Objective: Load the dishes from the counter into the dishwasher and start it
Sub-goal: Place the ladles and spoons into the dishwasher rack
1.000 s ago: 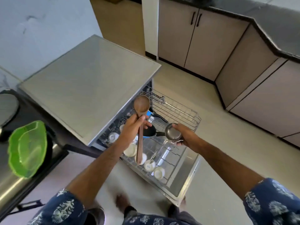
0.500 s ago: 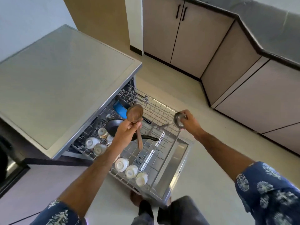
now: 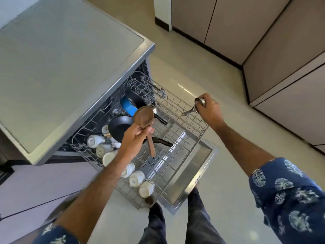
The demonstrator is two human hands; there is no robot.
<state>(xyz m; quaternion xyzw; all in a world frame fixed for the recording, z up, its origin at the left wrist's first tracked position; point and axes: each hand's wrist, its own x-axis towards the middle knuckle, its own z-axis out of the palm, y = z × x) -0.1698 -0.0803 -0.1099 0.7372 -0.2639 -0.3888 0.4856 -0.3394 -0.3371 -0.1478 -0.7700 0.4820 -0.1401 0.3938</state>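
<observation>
The dishwasher's wire rack [image 3: 182, 118] is pulled out over the open door [image 3: 193, 169]. In it lie a black pan [image 3: 119, 125], a blue pan [image 3: 129, 104] and several white cups [image 3: 136, 178]. My left hand [image 3: 135, 138] grips a wooden spoon [image 3: 144, 117] by the neck, bowl up, above the middle of the rack. My right hand [image 3: 209, 110] holds a small steel ladle [image 3: 197, 106] by its bowl over the rack's far right edge, its handle pointing left.
The dishwasher's flat grey top [image 3: 61, 67] fills the left. Beige cabinets [image 3: 263, 41] line the back and right. Pale floor [image 3: 228, 147] lies to the right of the door. My legs [image 3: 175, 222] stand at the door's near edge.
The view has shifted left and closer to the rack. My right hand has carried the ladle outward to the rack's far right edge. My left hand keeps the wooden spoon over the rack.
</observation>
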